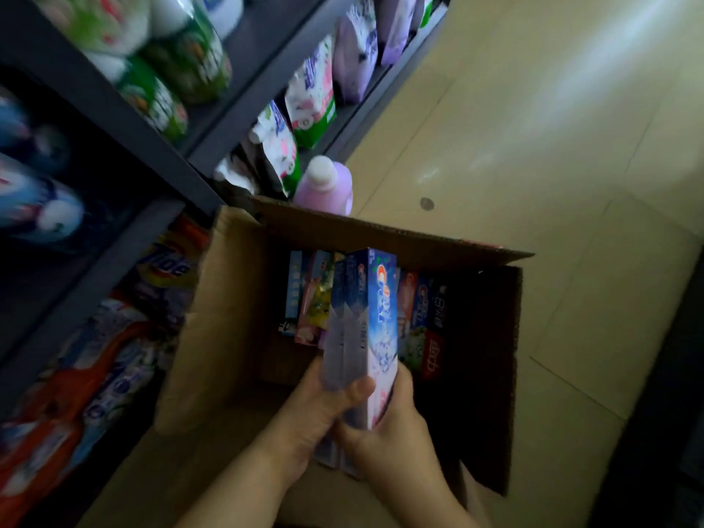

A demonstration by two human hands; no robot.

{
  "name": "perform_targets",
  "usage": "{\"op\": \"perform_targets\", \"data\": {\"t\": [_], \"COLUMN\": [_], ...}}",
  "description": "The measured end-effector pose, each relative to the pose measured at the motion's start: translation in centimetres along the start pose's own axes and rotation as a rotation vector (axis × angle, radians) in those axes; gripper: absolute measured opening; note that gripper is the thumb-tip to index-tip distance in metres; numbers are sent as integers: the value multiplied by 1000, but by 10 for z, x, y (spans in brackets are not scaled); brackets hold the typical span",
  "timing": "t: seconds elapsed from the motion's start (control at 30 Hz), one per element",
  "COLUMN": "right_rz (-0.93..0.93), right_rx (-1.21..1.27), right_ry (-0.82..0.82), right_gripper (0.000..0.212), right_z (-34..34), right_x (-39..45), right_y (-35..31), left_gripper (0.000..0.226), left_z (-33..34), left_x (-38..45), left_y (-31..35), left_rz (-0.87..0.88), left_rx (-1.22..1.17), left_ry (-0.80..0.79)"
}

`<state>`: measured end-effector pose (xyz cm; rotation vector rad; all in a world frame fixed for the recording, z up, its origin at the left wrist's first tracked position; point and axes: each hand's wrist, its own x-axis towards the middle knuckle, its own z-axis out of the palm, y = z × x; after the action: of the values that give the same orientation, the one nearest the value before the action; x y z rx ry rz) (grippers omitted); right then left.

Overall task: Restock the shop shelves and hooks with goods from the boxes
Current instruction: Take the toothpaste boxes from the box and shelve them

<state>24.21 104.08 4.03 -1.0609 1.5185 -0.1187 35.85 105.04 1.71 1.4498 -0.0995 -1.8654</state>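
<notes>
Pale floor tiles (533, 146) fill the right side, and dark shop shelves (125, 120) run down the left, full of soap bags and bottles. Between them sits an open cardboard box (236, 299) with its flaps up. Small toothpaste boxes (419, 310) stand in a row inside it, near the far wall.

Both arms reach up from the bottom of the picture and meet over the box. The left hand (316, 409) and the right hand (392, 432) hold a few long blue toothpaste boxes (365, 322) pressed together. This bunch stands almost upright, lifted above the row.

Inside the box, the near left part looks bare brown. The floor to the right is wide open.

The left thumb (358, 390) curls over the front of the bunch. The right fingers wrap round its lower end. Both hands grip it tight.

A pink bottle (324, 188) stands just behind the box.
</notes>
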Motion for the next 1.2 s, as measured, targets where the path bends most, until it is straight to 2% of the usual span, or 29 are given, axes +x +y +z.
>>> {"op": "perform_targets", "data": {"t": [0.13,0.3,0.37,0.47,0.57,0.6,0.63,0.67,0.73,0.77,0.8,0.87,0.93,1.07,1.2], "right_rz": [-85,-175,-191,-199,-250,-270,-275,-278,-300,-319,-339,-388,-414,-478,-415], "right_rx": [-15,89,115,140,117,114,109,98,89,83,79,79,92,116,139], "right_ry": [-16,-188,-247,-300,-313,-320,-339,-368,-428,-445,-467,-507,-571,-599,-592], "right_gripper": [74,59,47,38,82,90,88,76,33,20,16,34,49,44,64], "right_z": [4,-9,-16,-22,-29,-33,-37,-42,-52,-57,-59,-61,-62,-56,-47], "right_x": [-59,-114,-133,-170,-205,-216,-228,-243,-269,-280,-289,-307,-325,-352,-375], "right_y": [-50,-96,-118,-156,-193,-204,-216,-230,-256,-267,-276,-290,-300,-323,-337], "left_gripper": [125,128,122,103,82,77,75,74,78,80,77,68,70,70,89], "left_z": [3,5,8,18,33,38,42,43,49,52,54,58,61,60,56], "left_x": [-61,-132,-161,-209,-258,-273,-288,-303,-333,-348,-362,-389,-413,-450,-484], "left_y": [24,55,73,105,141,151,160,168,182,188,194,202,209,218,217], "left_rz": [99,184,191,253,410,444,474,498,539,560,583,624,654,690,732], "left_rx": [-16,-74,-141,-241,-200,-197,-209,-220,-242,-247,-253,-284,-314,-361,-371], "left_ry": [118,193,178,170,237,258,270,283,296,301,302,293,300,330,343]}}
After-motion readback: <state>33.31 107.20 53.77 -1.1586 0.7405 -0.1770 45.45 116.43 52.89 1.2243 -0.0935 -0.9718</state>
